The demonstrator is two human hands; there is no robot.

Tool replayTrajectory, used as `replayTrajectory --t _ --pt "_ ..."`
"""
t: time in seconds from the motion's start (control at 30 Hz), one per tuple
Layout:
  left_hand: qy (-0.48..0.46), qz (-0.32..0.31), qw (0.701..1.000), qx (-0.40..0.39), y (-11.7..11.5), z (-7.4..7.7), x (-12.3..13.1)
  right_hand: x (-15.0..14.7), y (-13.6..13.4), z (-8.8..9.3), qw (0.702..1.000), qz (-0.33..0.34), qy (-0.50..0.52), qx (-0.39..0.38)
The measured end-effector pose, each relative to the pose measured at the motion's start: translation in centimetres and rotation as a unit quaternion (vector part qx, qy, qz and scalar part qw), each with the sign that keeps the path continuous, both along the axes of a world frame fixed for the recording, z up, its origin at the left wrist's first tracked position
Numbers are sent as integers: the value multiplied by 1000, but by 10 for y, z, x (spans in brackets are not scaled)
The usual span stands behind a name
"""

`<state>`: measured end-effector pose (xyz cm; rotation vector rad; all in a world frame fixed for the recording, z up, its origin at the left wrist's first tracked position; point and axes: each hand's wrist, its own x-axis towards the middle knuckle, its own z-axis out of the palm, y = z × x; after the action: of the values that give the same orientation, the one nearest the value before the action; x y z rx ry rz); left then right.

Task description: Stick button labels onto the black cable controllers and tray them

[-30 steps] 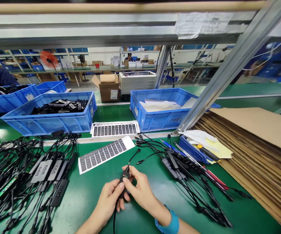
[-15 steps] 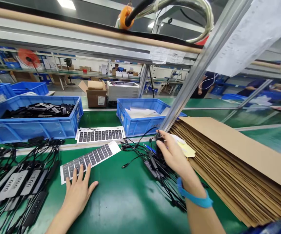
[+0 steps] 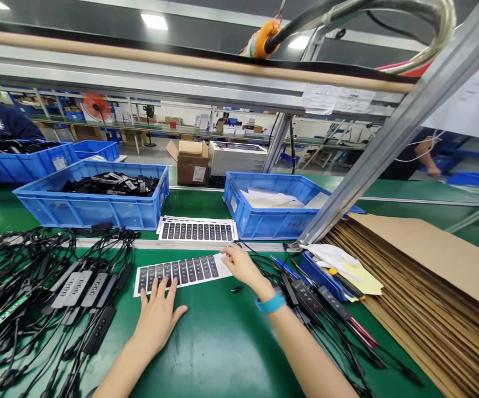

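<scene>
Left hand point(image 3: 156, 316), fingers spread, rests on a white sheet of dark rectangular labels point(image 3: 194, 270) across a green worktop point(image 3: 223, 331); right hand point(image 3: 242, 266) curls at the sheet's blank end, grip unclear.

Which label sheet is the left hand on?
The nearer label sheet: the left hand covers part of its near edge. The farther label sheets, by the blue bins, lie clear of that hand.

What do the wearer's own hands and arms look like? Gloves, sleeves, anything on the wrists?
Left hand and right hand: both ungloved, no rings visible. Right wrist: wide, bright blue wristband, material unclear, no marking readable. Left wrist: nothing visible. No sleeve clearly visible on either arm.
</scene>
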<state>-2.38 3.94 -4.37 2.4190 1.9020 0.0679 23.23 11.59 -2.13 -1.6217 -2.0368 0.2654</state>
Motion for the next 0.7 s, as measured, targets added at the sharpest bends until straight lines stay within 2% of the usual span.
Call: replayTrajectory --t 0.1,0.17,0.33,0.4,0.5,0.6,0.7 --pt "10 -1 1000 13 0 -1 -1 -27 17 -19 999 17 41 9" --pt "13 2 1000 10 -1 0 -1 -33 22 -27 996 13 80 23" --pt "4 3 1000 8 -2 5 1 -13 17 -22 972 -51 218 74" --pt "14 20 999 34 -1 12 -4 0 7 -14 957 -85 263 84" --pt "35 108 990 80 1 30 -24 10 -19 -2 931 -109 342 64" --pt "41 194 974 110 5 49 -54 6 -48 6 906 -110 408 28" --pt "21 213 969 119 10 55 -78 -6 -68 10 900 -88 426 1"
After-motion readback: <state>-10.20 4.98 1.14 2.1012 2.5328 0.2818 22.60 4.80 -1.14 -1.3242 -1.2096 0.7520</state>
